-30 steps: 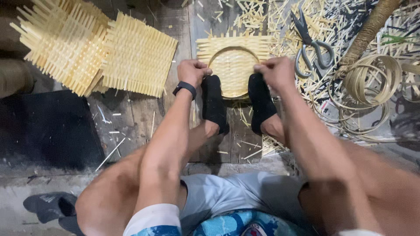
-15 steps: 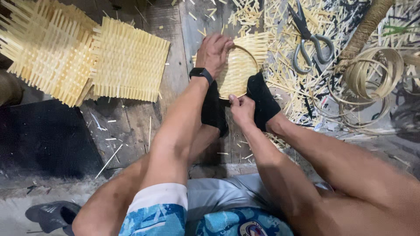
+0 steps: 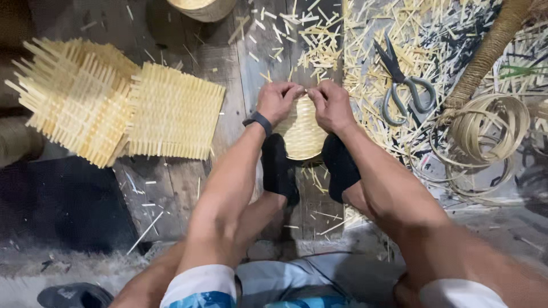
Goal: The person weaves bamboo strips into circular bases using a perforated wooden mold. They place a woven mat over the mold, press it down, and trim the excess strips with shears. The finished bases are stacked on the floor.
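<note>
Over on the left lie two square woven mats [image 3: 123, 102], stacked and overlapping on the plank floor [image 3: 188, 188], and at centre the left hand [image 3: 278, 101] and right hand [image 3: 331, 105] meet fingertip to fingertip, both pinching the far rim of a small round woven bamboo basket [image 3: 301, 134] that is pinned between two black-socked feet [image 3: 279, 168]. Off to the right, scissors [image 3: 402, 85] rest on a litter of cut bamboo slivers [image 3: 365, 68], with coiled bamboo strips [image 3: 485, 128] beyond. The risk as I see it: pinch that thin rim strip too hard and it could snap or spring loose, or the basket could slip free of the feet.
</note>
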